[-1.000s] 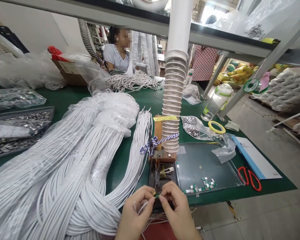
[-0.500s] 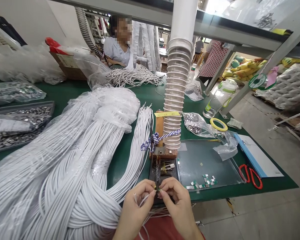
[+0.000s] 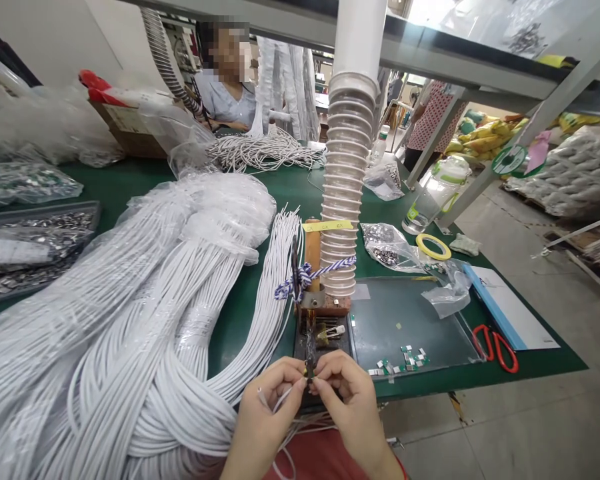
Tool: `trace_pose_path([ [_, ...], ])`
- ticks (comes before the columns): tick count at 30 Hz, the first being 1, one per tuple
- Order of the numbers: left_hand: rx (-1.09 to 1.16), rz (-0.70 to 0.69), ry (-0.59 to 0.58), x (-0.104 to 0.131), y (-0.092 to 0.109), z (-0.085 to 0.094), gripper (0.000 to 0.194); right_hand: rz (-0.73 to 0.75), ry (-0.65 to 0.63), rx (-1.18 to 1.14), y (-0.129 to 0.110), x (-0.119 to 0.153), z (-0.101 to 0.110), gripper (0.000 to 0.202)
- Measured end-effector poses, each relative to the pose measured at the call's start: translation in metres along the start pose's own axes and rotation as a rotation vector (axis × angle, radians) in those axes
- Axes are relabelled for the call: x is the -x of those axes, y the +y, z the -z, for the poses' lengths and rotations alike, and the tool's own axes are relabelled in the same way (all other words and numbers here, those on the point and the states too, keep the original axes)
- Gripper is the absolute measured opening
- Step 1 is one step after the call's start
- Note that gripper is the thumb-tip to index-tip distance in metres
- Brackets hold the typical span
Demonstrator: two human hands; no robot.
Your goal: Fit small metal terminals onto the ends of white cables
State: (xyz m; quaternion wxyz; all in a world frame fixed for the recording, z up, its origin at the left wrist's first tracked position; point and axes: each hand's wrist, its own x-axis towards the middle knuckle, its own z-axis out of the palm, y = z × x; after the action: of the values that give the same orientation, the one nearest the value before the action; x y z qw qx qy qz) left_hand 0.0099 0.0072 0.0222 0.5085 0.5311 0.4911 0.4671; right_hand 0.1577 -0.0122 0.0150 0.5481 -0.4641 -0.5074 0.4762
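My left hand (image 3: pixel 273 407) is closed in a pinch on a white cable (image 3: pixel 281 402), whose end loops up between the fingers. Facing it, my right hand (image 3: pixel 347 400) pinches something too small to make out, the fingertips of both hands nearly touching. They meet at the front of a dark fixture (image 3: pixel 330 343), just below the tip of an upright tool held in a clamp. A blue and white cord (image 3: pixel 293 287) is tied around the tool. Small green and silver parts (image 3: pixel 405 360) lie on the mat to the right.
Bundles of white cable (image 3: pixel 170 320) fill the left. A ribbed duct (image 3: pixel 347 167) rises behind the fixture. Red scissors (image 3: pixel 497 347), yellow tape (image 3: pixel 433 247) and a bottle (image 3: pixel 433 197) stand or lie at right. A person (image 3: pixel 225 93) sits across the table.
The whole view has shifted slightly, so things appear a little further left. Both hands keep their pinch at the fixture, with the fingertips slightly closer together.
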Motion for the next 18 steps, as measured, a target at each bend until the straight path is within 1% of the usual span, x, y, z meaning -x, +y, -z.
trace_pose_path([
  [4, 0.005, 0.031, 0.006, 0.003, -0.003, 0.001, 0.02, -0.019, -0.02, -0.007, 0.001, 0.003, 0.002, 0.012],
  [8, 0.008, 0.076, -0.016, 0.009, -0.009, 0.004, 0.022, -0.091, -0.036, 0.002, 0.003, 0.01, 0.006, 0.011],
  [11, 0.023, 0.111, -0.037, 0.014, -0.013, 0.006, 0.022, -0.1, -0.06, 0.151, 0.002, 0.016, 0.008, 0.013],
  [14, 0.061, 0.135, -0.075, 0.021, -0.018, 0.006, 0.025, -0.034, -0.088, 0.337, -0.002, 0.02, 0.01, 0.007],
  [16, 0.089, 0.143, -0.114, 0.027, -0.019, 0.006, 0.029, -0.007, -0.13, 0.405, -0.006, 0.022, 0.013, 0.01],
  [18, 0.104, 0.145, -0.166, 0.035, -0.017, 0.006, 0.033, -0.003, -0.189, 0.422, -0.01, 0.022, 0.017, 0.012],
])
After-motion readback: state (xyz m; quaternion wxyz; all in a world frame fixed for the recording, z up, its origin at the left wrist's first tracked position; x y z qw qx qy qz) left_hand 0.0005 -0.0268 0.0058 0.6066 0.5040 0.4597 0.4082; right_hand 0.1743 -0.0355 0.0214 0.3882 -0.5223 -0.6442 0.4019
